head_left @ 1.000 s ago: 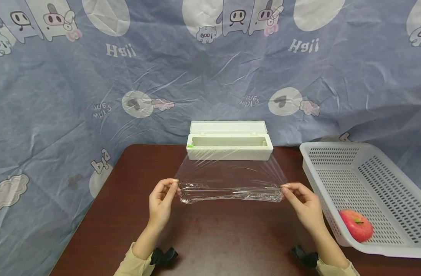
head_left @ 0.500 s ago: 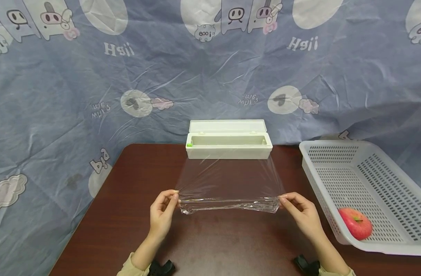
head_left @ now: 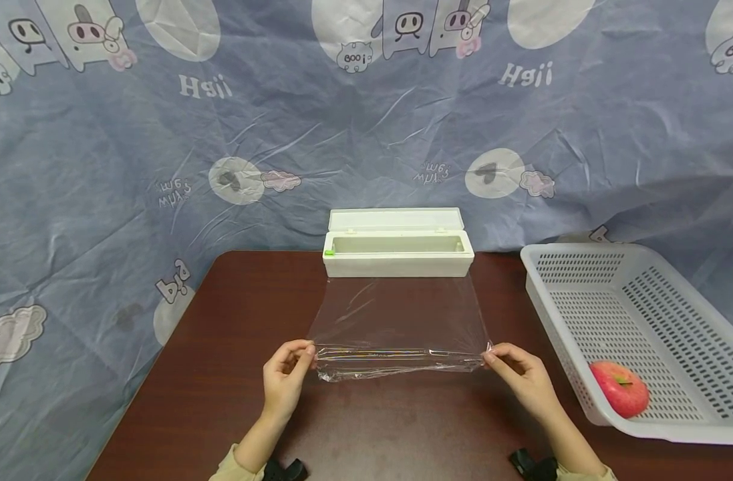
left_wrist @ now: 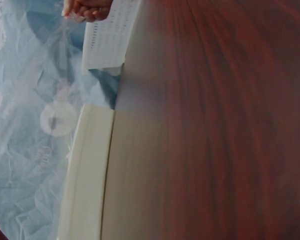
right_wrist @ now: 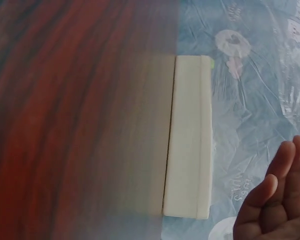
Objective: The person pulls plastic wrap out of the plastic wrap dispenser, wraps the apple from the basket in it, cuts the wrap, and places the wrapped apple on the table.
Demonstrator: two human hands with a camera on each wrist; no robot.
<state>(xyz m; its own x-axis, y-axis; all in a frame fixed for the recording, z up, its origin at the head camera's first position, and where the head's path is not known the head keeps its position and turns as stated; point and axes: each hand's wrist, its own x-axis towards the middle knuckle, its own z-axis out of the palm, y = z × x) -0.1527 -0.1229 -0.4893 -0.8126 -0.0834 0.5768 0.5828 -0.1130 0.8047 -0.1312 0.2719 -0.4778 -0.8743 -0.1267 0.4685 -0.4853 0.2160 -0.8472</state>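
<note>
A sheet of clear cling film (head_left: 396,321) stretches from the front of a white cling film box (head_left: 398,267) toward the person, its near edge folded and shiny. My left hand (head_left: 284,377) pinches the sheet's left corner between thumb and fingers. At the opposite corner, my right hand (head_left: 525,381) pinches it the same way. The box lid stands up at the back, and a small green piece sits at its left end. In the right wrist view, the right hand (right_wrist: 272,200) shows at the lower right, beside the box (right_wrist: 187,135). The left wrist view shows the box (left_wrist: 87,175) too.
A grey perforated plastic basket (head_left: 555,334) stands at the right of the brown table (head_left: 222,314). One red apple (head_left: 620,389) lies in its near left corner. A blue patterned cloth (head_left: 354,133) hangs behind the table.
Both hands have moved toward the person and drawn the cling film farther out of the box. The box, basket and apple have stayed in place.
</note>
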